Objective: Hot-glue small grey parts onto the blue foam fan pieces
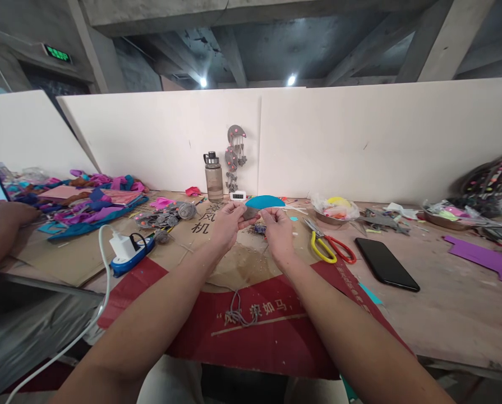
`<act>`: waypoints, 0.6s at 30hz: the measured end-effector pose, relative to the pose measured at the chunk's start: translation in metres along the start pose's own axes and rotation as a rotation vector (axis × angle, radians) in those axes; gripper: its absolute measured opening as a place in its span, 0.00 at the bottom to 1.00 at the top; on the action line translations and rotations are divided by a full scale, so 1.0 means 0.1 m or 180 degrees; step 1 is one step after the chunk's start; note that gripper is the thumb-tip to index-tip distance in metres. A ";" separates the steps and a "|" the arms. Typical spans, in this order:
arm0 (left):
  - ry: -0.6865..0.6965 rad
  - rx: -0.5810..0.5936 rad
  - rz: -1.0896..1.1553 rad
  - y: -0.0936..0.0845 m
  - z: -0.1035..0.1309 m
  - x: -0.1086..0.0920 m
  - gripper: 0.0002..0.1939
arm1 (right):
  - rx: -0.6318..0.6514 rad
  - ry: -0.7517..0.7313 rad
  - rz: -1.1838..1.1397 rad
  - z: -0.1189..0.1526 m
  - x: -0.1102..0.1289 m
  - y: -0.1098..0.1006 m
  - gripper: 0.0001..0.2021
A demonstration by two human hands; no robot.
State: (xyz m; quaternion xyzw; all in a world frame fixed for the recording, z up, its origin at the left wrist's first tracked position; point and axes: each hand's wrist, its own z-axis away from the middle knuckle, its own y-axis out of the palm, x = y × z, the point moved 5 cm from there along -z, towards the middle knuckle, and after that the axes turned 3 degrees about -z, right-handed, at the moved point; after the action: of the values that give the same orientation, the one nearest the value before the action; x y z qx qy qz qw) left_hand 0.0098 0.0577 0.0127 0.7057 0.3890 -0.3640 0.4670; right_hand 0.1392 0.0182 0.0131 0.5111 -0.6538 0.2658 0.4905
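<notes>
Over the middle of the cardboard, my left hand point(229, 225) pinches a small flat grey piece point(251, 212), which looks like felt, between thumb and fingertips. Close beside it on the right, my right hand point(278, 231) is closed in a pinch; whatever is between its fingertips is too small to make out. Just behind both hands shows a blue rounded sheet point(265, 201). Nearer to me, a loose grey cord point(239, 315) lies tangled on the red part of the cardboard point(276, 350). Scissors point(330, 247) with one yellow and one red handle rest right of my right hand.
A black phone point(386, 264) lies at right. Grey cut pieces and yarn point(164, 216) sit at left, near a blue power strip point(133, 257) with a white cable. A water bottle point(214, 178) stands at the back. Another person's hand point(9, 217) is far left.
</notes>
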 end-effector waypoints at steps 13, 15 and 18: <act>-0.0164 0.0194 0.0104 0.03 0.01 -0.01 0.08 | 0.0396 0.0034 -0.0238 -0.05 -0.03 0.01 0.11; -0.0239 0.0201 0.0106 0.03 0.00 -0.01 0.07 | 0.0502 0.0015 -0.0264 -0.06 -0.03 0.02 0.11; -0.0375 0.0183 0.0100 0.02 -0.02 0.01 0.06 | 0.0538 -0.0047 -0.0301 -0.04 0.00 0.03 0.12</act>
State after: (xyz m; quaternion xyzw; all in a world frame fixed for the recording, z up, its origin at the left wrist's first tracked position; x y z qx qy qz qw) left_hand 0.0123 0.0598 0.0130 0.7022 0.3391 -0.4086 0.4743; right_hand 0.1378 0.0232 0.0149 0.5829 -0.6078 0.2928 0.4528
